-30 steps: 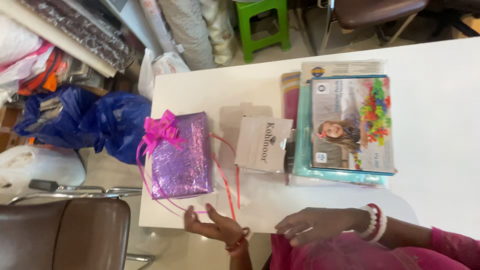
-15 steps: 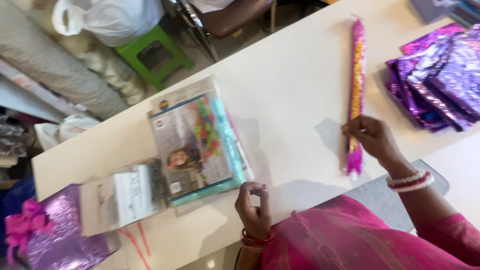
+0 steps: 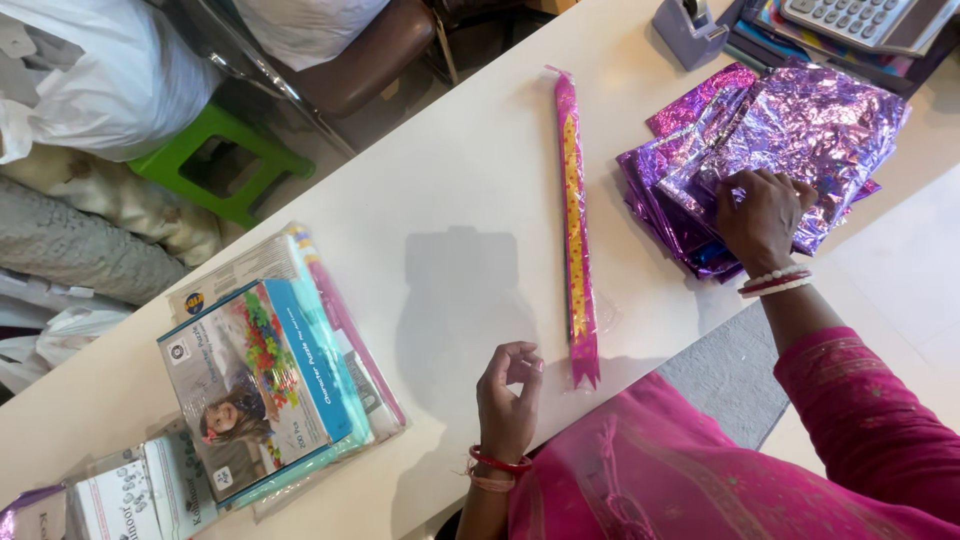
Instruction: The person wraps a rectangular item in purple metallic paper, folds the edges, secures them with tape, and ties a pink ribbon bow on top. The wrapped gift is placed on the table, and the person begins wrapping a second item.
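Observation:
My right hand [image 3: 760,212] rests on a stack of shiny purple wrapping sheets [image 3: 790,125] at the right of the white table [image 3: 450,190], fingers pinching the sheets' near edge. My left hand [image 3: 508,395] hovers over the table's near edge with loosely curled fingers and holds nothing I can see. Between the hands lies a long pink and gold ribbon strip in clear wrap [image 3: 575,220]. To the left sits a stack of flat boxed toys [image 3: 265,370] in plastic.
A tape dispenser [image 3: 690,30] and a calculator [image 3: 865,20] stand at the table's far right. A white printed box [image 3: 130,495] lies at the lower left. Beyond the table are a green stool [image 3: 215,165], a brown chair [image 3: 350,55] and white bags [image 3: 90,80].
My view has swung right. My right hand left the ribbon strip and moved onto the purple sheets. The wrapped purple gift with its bow has gone out of view at left.

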